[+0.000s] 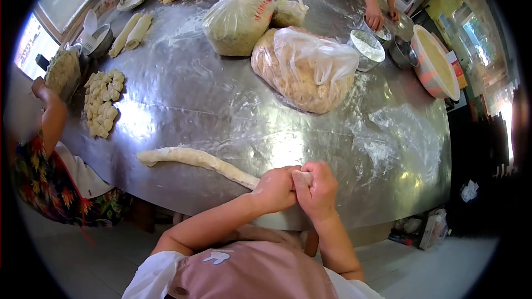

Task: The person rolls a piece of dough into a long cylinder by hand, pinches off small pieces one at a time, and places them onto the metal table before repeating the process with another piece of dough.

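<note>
A long rope of dough (191, 157) lies on the metal table, its far end pointing left. My left hand (275, 189) is closed around the rope near its right end. Pressed up against it, my right hand (318, 189) is closed too, with a pale bit of the dough showing between thumb and fingers. Both hands are over the front part of the table, just in front of my pink apron (252, 271).
Bagged dough (302, 86) and another filled bag (237, 27) sit mid-table. Cut dough pieces (102, 102) lie left, near a co-worker's arm (52, 113). A flour bowl (367, 50) and large basin (435, 63) stand right; another person's hand (374, 17) reaches into a bowl.
</note>
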Demonstrator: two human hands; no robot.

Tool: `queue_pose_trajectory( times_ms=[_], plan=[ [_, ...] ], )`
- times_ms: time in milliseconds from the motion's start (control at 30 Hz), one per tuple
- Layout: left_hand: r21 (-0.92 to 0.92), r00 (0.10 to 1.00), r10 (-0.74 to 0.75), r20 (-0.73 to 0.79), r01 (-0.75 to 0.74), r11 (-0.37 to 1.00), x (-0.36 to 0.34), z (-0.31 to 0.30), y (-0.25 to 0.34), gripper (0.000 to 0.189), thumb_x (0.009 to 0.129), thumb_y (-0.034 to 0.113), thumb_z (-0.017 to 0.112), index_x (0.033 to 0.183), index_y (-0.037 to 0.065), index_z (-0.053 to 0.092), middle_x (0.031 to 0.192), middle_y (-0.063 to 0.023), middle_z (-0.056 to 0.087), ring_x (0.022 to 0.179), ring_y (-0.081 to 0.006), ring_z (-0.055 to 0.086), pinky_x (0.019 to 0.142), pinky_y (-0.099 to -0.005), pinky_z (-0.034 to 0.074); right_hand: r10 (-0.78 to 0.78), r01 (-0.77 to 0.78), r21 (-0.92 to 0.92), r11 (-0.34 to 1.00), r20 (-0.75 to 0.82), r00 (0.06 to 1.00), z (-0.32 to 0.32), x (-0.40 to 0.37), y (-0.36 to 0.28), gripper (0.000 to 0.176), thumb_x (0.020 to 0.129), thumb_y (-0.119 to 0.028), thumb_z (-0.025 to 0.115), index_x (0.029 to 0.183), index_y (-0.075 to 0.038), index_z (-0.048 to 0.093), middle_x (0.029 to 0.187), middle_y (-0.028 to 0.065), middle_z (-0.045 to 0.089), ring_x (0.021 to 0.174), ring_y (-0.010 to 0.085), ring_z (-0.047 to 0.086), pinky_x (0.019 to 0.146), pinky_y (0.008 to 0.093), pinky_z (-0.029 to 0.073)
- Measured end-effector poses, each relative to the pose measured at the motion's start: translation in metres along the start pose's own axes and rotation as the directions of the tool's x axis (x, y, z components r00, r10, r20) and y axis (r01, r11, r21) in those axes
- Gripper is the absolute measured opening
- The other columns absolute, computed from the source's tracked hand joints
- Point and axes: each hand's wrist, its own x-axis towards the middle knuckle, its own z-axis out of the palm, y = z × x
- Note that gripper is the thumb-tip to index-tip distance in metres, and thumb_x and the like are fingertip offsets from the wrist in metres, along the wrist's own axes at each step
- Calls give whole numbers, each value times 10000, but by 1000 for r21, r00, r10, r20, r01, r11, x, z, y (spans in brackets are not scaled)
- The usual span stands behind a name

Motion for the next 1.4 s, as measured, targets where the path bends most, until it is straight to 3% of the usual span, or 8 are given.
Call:
queue_pose_trajectory(
  times_ms=[267, 400, 567, 700, 800, 833, 933, 1400],
  plan=[
    [-90, 961, 183, 207, -167, 982, -14, -5, 12, 217, 887, 276, 717, 1035, 121, 682, 977, -184, 688, 932, -411, 659, 790, -472, 524, 226, -244, -185, 952, -110, 968, 17, -6, 92, 163, 919, -195, 691, 859, -58, 627, 818, 129, 636, 697, 353, 622, 629, 433, 495],
    [108, 994, -69, 79, 60, 992, 3, -9, 6, 348, 877, 282, 747, 1188, 159, 648, 952, -193, 694, 951, -428, 656, 854, -486, 524, 148, -145, -202, 969, 1, 989, -5, 10, 87, 153, 954, -209, 632, 940, -57, 647, 946, 162, 654, 876, 375, 637, 767, 451, 508],
    [13, 989, -139, 43, 139, 990, 5, -8, -11, 1033, 830, 222, 765, 1598, 74, 91, 1343, -230, 556, 1175, -412, 579, 1000, -458, 467, -28, 42, -80, 996, 164, 986, 1, 3, 51, 357, 943, -201, 643, 1259, -50, 573, 1171, 196, 590, 1077, 378, 594, 952, 458, 479],
    [-186, 996, 28, -87, -44, 982, -1, -6, -23, 930, 824, 143, 717, 1580, 53, 183, 1430, -217, 482, 1209, -393, 560, 1026, -439, 456, 80, -128, 138, 982, 311, 947, 16, -12, 15, 227, 937, -200, 668, 1082, -38, 603, 976, 156, 614, 881, 358, 620, 768, 431, 509],
    [171, 897, 442, -17, -433, 885, -3, -16, -42, 846, 812, 139, 701, 1546, 71, 287, 1439, -210, 477, 1221, -406, 554, 1013, -448, 465, 59, -76, 106, 991, 155, 986, 27, -14, 14, 137, 937, -172, 665, 918, -56, 593, 827, 121, 598, 738, 332, 601, 654, 430, 486],
    [51, 992, 45, 118, -51, 997, -10, -27, -21, 663, 815, 155, 671, 1441, 98, 458, 1337, -215, 568, 1161, -425, 584, 962, -461, 496, 55, -67, 101, 993, 116, 992, 26, -12, 15, 129, 937, -168, 663, 920, -60, 596, 833, 122, 599, 742, 331, 601, 653, 428, 488],
    [76, 992, -78, 95, 71, 995, -9, -25, -18, 487, 828, 182, 647, 1302, 104, 565, 1187, -217, 648, 1060, -441, 617, 888, -490, 515, 24, -29, 92, 995, 56, 998, 26, -5, 5, 161, 922, -193, 684, 898, -63, 592, 817, 122, 590, 733, 333, 590, 636, 421, 486],
    [-32, 987, 74, 142, -70, 997, -18, -29, 1, 355, 874, 233, 703, 1195, 109, 617, 1034, -174, 689, 998, -418, 645, 866, -494, 508, 160, -148, -190, 971, 52, 986, 28, 12, 75, 195, 869, -200, 742, 911, -61, 613, 855, 115, 606, 752, 341, 601, 651, 436, 488]
  ],
)
